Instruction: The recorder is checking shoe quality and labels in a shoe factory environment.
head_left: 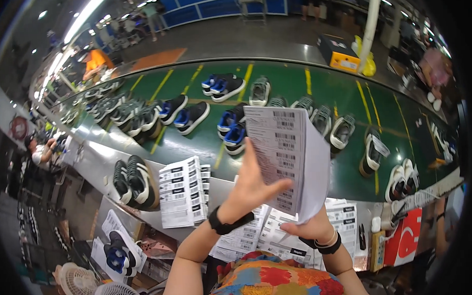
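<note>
A thick stack of white barcode-label sheets (283, 156) is raised in front of me, its right-hand pages curling away. My right hand (310, 227) grips it at the bottom, thumb toward the near side. At the stack's left edge is my left hand (253, 186), fingers stretched upward and thumb spread across the front sheet; whether it presses on the paper I cannot tell. More label sheets (239, 240) lie on the bench beneath my hands. Another pile of label sheets (178, 193) sits to the left, beside a pair of dark striped sneakers (136, 179).
Beyond the bench runs a green conveyor belt (291, 80) with yellow lines, carrying many sneakers (193, 116). A red box (403, 240) stands at right. White fans (79, 280) and a shelf with blue-lined shoes (117, 255) are lower left. Other people work farther off.
</note>
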A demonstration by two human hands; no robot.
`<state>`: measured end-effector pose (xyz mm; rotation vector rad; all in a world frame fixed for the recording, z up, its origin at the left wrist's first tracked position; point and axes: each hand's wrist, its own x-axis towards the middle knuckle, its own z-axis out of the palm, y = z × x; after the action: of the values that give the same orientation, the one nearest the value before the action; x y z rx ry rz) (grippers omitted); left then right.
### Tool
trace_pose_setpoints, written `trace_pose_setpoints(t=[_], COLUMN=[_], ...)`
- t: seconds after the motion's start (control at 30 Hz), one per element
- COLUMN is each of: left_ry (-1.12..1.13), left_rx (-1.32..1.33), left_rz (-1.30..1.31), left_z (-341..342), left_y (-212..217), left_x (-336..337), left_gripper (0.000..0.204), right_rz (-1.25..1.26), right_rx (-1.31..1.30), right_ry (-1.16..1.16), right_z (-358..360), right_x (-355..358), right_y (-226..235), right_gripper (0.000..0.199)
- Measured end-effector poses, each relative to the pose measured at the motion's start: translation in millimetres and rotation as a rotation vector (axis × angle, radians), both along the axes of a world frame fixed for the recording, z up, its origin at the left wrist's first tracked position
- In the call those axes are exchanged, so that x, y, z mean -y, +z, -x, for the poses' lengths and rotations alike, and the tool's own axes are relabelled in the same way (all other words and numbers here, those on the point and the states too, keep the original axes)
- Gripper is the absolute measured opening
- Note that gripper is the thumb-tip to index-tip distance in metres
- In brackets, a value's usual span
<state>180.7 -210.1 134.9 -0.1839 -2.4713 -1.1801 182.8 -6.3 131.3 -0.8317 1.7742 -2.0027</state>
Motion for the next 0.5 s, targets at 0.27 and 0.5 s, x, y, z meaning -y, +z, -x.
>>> trace_pose_setpoints(t=[0.27, 0.5], left_ry=[-0.365, -0.361], left_rx=[0.375, 0.357], left_rz=[-0.813, -1.027], left_z=[-4.3, -17.3], left_y=[-20.5, -76.3], left_x=[3.2, 22.5], left_gripper=[0.133, 0.119], right_rz=[-0.112, -0.656], right_rx=[0.225, -0.684], right_ry=[0.089, -0.105], right_z=[15.4, -18.2], right_x=[-16.5, 20.2], right_y=[-1.7, -5.7], right_gripper=[0.117, 0.097])
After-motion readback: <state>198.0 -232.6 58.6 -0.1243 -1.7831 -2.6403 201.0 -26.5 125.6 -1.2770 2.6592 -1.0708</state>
